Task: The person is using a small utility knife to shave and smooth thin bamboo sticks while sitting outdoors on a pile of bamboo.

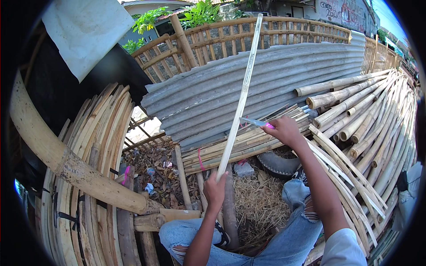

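My left hand (214, 189) is closed round the lower end of a long, pale bamboo strip (243, 93), which slants up and away, its far end above the fence. In my right hand (285, 131) is a knife (256, 122) with a pink handle, gripped in closed fingers. The blade points left, and its tip lies at the strip's right edge around mid-length; whether it touches I cannot tell. Behind the blade lies a bundle of split bamboo strips (213, 155) tied with pink string.
A thick bamboo pole (49, 148) crosses the left side, before stacked split bamboo (100, 133). Bamboo poles (377, 128) are heaped at right, with loose strips (350, 177) beside my right arm. A corrugated sheet (266, 84), bamboo fence (288, 32) and tyre (279, 164) stand ahead.
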The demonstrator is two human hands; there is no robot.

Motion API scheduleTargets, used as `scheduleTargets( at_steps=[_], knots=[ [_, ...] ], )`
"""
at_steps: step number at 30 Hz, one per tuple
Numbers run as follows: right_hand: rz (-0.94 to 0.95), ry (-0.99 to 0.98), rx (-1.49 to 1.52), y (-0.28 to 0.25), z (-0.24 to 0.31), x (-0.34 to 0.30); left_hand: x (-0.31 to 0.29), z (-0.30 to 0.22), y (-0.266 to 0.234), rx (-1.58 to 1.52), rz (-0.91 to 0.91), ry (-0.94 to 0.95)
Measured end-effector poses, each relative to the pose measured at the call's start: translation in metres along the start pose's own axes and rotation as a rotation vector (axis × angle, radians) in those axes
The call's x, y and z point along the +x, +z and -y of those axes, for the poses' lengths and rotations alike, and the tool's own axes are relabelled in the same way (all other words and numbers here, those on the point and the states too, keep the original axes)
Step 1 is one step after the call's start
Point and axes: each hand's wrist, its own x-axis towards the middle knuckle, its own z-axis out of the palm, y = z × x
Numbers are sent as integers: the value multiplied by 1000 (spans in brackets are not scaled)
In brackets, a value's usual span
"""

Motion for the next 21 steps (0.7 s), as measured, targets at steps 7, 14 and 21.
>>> scheduleTargets(
  at_steps=[7,14,21],
  knots=[
    [-19,-17,-46,7,5,1,0,-1,-2,-2,13,-19],
    [-90,-26,-18,9,7,2,2,4,-2,-8,13,-9],
    [-43,-3,-53,11,15,6,2,3,-2,-73,38,-42]
  ],
)
